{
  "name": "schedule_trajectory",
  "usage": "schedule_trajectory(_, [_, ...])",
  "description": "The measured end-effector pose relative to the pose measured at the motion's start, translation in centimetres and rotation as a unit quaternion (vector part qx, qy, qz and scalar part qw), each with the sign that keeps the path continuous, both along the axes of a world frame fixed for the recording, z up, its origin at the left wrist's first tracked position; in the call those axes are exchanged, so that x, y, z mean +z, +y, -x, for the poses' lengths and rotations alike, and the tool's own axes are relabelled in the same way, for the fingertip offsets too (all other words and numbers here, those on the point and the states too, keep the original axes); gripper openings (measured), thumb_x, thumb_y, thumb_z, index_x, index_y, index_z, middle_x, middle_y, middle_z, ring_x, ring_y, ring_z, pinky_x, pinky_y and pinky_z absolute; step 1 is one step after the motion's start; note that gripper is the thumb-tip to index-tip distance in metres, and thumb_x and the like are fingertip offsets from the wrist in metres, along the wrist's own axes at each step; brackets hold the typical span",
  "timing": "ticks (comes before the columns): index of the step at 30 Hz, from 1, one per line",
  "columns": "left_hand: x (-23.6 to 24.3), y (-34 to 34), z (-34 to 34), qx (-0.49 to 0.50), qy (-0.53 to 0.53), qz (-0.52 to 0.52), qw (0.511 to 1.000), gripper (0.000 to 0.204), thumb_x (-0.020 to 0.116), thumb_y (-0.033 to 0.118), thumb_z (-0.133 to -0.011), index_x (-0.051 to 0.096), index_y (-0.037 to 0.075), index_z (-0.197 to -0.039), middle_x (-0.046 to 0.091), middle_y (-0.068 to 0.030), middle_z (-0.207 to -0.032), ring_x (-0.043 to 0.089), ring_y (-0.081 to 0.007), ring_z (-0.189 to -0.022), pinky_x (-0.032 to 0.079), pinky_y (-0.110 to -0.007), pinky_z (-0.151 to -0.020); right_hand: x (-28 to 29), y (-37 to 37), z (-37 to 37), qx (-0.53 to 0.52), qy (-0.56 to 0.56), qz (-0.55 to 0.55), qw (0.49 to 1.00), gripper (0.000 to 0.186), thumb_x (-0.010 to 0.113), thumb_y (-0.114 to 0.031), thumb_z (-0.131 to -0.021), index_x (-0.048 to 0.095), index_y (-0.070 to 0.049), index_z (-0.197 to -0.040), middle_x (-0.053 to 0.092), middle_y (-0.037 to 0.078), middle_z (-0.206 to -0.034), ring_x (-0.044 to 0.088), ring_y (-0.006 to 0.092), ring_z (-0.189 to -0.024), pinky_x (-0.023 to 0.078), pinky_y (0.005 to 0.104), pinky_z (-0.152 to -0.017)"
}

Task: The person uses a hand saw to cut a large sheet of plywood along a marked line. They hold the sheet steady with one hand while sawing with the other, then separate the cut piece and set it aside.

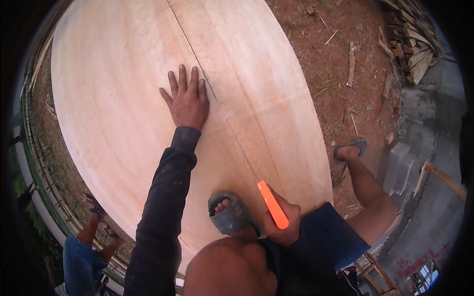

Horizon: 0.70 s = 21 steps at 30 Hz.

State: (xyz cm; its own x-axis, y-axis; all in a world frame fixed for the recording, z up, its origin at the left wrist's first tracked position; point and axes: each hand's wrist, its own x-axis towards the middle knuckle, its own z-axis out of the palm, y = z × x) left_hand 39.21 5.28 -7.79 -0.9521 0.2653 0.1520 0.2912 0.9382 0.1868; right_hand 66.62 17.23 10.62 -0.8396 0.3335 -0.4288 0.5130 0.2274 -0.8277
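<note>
A large pale plywood sheet (113, 98) lies beneath both my hands. My left hand (190, 103) rests flat on it, fingers spread, just left of a long thin dark line that runs along the sheet. My right hand (284, 224) is wrapped round the orange handle of a handsaw (272, 204), whose handle is at the near end of that line. The blade is seen edge-on or hidden, so I cannot tell how deep it sits. Specks like sawdust lie along the line. My foot in a grey slipper (229, 212) stands on the plywood beside the saw.
My other foot (351, 150) is on reddish soil right of the sheet. Scrap wood (351, 64) lies there, with a timber pile (414, 49) farther off. Grey concrete (424, 113) borders the right. Another person in denim shorts (81, 261) is at the lower left.
</note>
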Motion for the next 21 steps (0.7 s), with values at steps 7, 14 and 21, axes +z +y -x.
schedule_trajectory(7, [-0.3,-0.4,-0.1,0.002,-0.006,-0.003,1.000,0.044,0.044,0.038,-0.105,0.052,0.023,-0.145,0.038,-0.0071,-0.159,0.026,-0.0363,-0.149,0.012,-0.067,-0.118,-2.7,-0.1,5.9,-0.025,0.008,0.046,0.999,0.053,0.057,0.005,-0.077,0.059,0.009,-0.130,0.071,0.023,-0.087,0.071,0.0194,-0.069,0.054,0.0304,-0.065])
schedule_trajectory(14, [-0.3,0.9,0.2,-0.018,-0.003,-0.002,1.000,0.045,0.042,0.039,-0.105,0.050,0.025,-0.147,0.037,-0.0064,-0.159,0.025,-0.0341,-0.150,0.012,-0.065,-0.118,-7.5,-0.4,18.0,-0.036,0.073,-0.036,0.996,0.024,0.061,-0.005,-0.082,0.066,0.006,-0.103,0.061,0.025,-0.069,0.062,0.0394,-0.062,0.050,0.0396,-0.060])
schedule_trajectory(21, [0.0,0.3,-0.1,-0.002,0.013,-0.007,1.000,0.042,0.045,0.037,-0.105,0.054,0.023,-0.144,0.041,-0.0083,-0.157,0.029,-0.0364,-0.148,0.014,-0.066,-0.118,5.0,0.5,-4.6,0.033,-0.040,-0.046,0.998,0.058,0.057,0.004,-0.075,0.057,0.008,-0.133,0.070,0.023,-0.114,0.075,0.0282,-0.087,0.059,0.0305,-0.077])
